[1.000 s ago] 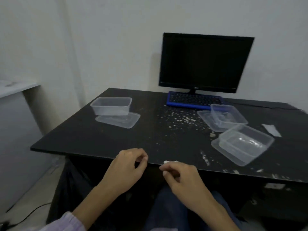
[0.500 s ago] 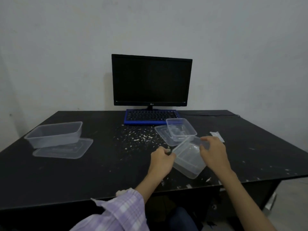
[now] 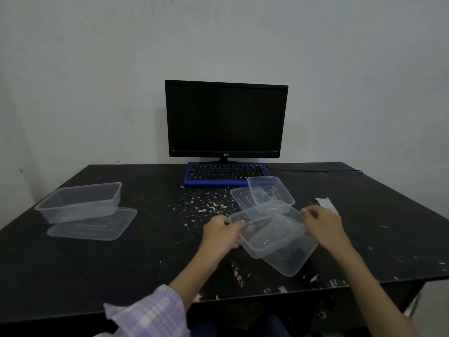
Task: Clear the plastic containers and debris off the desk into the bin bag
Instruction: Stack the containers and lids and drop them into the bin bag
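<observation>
Both hands are on the near tub [image 3: 269, 233], one at each end: the left hand [image 3: 222, 235] curls its fingers over the left rim, thumb on top, and the right hand [image 3: 320, 223] pinches the far right corner between thumb and fingertips. Gripping both ends makes sense for thin, floppy plastic, which would twist if lifted by one corner. The tub sits tilted on its lid [image 3: 291, 260], near the front edge of the desk [image 3: 97, 276]; I can't tell whether it is clear of the lid. Just behind it a second tub [image 3: 269, 189] rests half on its own lid [image 3: 240, 198], in front of the keyboard [image 3: 226, 173], and a third tub [image 3: 80, 201] sits on a lid [image 3: 93, 224] well off to the left. Pale crumbs [image 3: 206, 204] are scattered between them, and a scrap of paper [image 3: 326, 204] lies just beyond the right hand. No bin bag is in sight, so nothing looks cleared yet.
</observation>
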Motion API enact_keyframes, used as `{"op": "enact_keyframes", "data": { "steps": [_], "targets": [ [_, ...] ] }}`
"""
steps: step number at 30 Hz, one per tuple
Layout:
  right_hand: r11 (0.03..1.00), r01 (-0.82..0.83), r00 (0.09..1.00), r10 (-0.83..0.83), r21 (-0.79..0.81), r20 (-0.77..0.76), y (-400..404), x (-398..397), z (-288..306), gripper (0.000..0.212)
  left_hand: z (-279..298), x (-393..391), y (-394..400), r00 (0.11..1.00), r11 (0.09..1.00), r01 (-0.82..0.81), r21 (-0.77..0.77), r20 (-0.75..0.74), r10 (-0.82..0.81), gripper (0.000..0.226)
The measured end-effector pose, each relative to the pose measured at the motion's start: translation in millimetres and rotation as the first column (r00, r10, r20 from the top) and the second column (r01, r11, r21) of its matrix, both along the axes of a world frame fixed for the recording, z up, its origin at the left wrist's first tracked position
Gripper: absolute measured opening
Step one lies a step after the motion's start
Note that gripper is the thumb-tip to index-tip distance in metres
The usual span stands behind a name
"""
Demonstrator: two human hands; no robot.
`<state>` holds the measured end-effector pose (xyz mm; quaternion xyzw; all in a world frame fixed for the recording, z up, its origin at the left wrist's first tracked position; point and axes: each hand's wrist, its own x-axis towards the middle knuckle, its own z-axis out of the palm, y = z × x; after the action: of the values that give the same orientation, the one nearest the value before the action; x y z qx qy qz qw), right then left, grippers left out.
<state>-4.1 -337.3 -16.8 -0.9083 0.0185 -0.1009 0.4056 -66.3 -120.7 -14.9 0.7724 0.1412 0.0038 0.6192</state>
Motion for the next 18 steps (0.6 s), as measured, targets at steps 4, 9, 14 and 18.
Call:
{"op": "enact_keyframes", "data": {
  "steps": [4, 9, 14, 18],
  "targets": [
    [0.994, -0.104, 0.995, 0.103, 0.039, 0.015, 40.9, 13.3, 2.1, 0.022, 11.1, 12.3, 48.8, 0.987, 0.991, -0.134, 0.009, 0.095, 0.133, 0.018],
    [0.984, -0.175, 0.985, 0.174, 0.04, 0.022, 103.6, 43.7, 1.2, 0.018, 7.1, 47.4, 94.2, 0.967, 0.971, -0.231, 0.059, 0.123, 0.222, 0.053],
    [0.982, -0.175, 0.985, 0.173, 0.068, 0.023, 142.4, 73.0, -8.3, 0.015, -1.3, 75.6, 115.9, 0.97, 0.974, -0.225, 0.011, 0.1, 0.223, 0.056],
    [0.981, -0.173, 0.985, 0.172, 0.082, 0.024, 152.5, 81.9, -16.4, 0.019, -10.8, 90.2, 123.2, 0.976, 0.981, -0.194, 0.016, 0.099, 0.192, 0.055]
  ]
}}
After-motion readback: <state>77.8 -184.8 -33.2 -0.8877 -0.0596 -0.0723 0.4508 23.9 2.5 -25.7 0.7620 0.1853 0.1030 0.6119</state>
